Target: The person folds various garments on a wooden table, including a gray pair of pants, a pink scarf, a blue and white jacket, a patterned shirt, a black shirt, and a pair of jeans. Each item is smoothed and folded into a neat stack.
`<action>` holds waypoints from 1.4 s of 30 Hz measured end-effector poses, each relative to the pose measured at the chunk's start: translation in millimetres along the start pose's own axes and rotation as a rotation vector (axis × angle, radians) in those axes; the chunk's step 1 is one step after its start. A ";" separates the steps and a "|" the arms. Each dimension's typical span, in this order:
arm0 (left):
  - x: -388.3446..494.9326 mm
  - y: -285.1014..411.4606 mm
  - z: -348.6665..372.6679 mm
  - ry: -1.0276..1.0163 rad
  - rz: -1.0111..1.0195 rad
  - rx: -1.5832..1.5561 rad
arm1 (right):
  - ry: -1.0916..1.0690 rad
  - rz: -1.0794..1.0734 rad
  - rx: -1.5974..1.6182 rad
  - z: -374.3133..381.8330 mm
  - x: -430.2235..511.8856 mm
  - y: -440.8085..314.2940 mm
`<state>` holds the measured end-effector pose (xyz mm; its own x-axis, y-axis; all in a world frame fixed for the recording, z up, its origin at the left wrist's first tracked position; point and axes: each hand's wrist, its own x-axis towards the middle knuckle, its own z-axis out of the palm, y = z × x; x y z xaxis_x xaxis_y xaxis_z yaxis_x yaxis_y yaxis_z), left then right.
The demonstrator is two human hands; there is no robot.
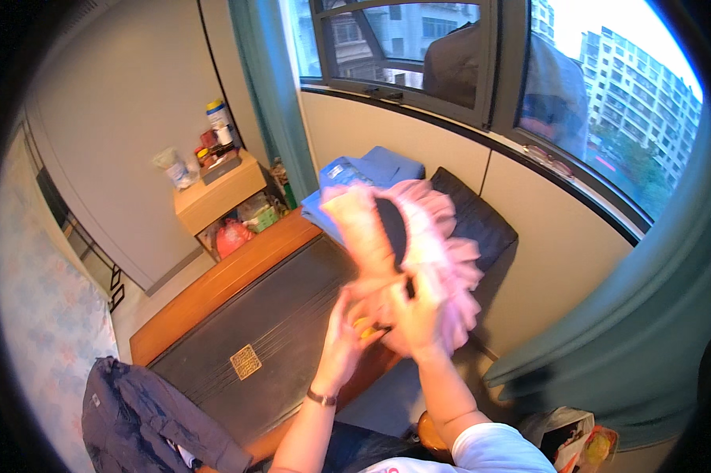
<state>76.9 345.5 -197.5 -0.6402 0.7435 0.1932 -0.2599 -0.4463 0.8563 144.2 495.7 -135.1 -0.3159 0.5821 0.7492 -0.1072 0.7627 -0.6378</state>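
A pink ruffled fabric item, blurred, is held up in front of me over the right side of a dark-topped wooden table. My right hand grips its lower part. My left hand is at its lower left edge with fingers bent around the fabric; a small yellow thing shows between those fingers. A dark band or opening runs through the middle of the pink item; which of the two it is I cannot tell. Behind it, folded blue cloths lie near the table's far end.
The dark tabletop has a wooden rim. A dark jacket lies at the lower left. Beyond the table stands a small wooden cabinet with bottles on it. A dark cushion leans by the wall; a teal curtain hangs at right.
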 end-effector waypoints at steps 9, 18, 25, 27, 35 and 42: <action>-71.8 0.4 -85.1 0.445 0.124 -0.226 | -0.636 0.843 1.201 23.4 -67.1 -68.7; -209.1 103.6 -156.0 0.820 0.051 0.589 | -0.404 1.288 1.388 112.9 -45.4 1.9; -240.3 134.1 -88.7 1.131 0.043 1.395 | -1.059 0.410 0.532 120.1 -59.0 -39.0; -228.2 151.1 -84.1 0.923 0.153 1.619 | -1.157 0.282 0.349 112.4 -55.8 -48.0; -207.5 167.1 -223.2 0.578 -0.164 2.179 | -1.199 -0.060 0.045 136.8 -112.9 -33.3; -206.3 178.9 -240.9 0.447 -0.240 2.131 | -0.785 0.120 0.683 145.2 -86.2 -31.9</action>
<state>-11.6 -7.7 -199.6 -0.8862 0.4135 0.2091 0.4227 0.9063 -0.0007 38.0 380.3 -205.3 -0.8567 0.1107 0.5038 -0.4670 0.2482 -0.8487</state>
